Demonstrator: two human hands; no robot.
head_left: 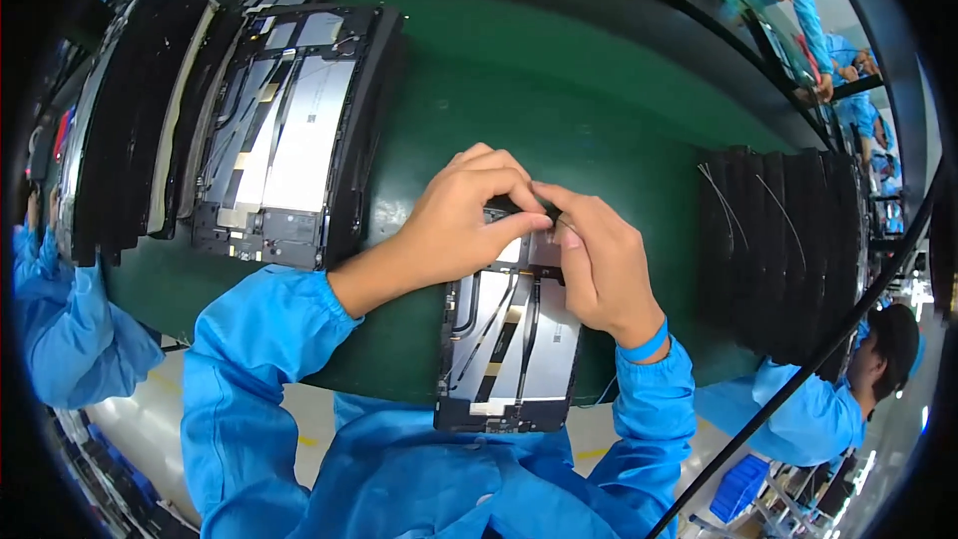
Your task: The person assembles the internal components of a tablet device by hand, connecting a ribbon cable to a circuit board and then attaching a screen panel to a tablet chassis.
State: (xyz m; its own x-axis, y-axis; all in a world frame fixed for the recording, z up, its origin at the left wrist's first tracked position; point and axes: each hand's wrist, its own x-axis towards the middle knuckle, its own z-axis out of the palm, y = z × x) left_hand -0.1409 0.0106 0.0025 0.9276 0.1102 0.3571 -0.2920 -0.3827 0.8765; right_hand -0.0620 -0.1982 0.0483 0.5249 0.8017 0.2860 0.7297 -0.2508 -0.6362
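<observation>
- Bent fingers mask the far end of the opened flat device (559, 329), and we cannot make out the small parts beneath them.
- The device itself lies at the near side of the green work table (499, 80), directly in front of the wearer, its silver inner plates and dark strips exposed.
- The left hand (464, 205) arches over the device's far left corner, thumb and forefinger drawn close together; we cannot tell whether anything sits between the tips.
- The right hand (606, 265), a blue band (647, 344) at its wrist, curls in from the other side with thumb and forefinger bent toward the left fingertips (any gap between them is too small for us to judge), and we cannot tell what, if anything, it grips.
- At left, we see similar opened devices (289, 140) standing in a row, the farthest of them blurred toward the rim.
- At right, a dark stack (778, 250) bears thin pale wires (723, 205).
- A black cable (778, 404) crosses in front of a blue-clad co-worker (798, 419), whom we see only in part.
</observation>
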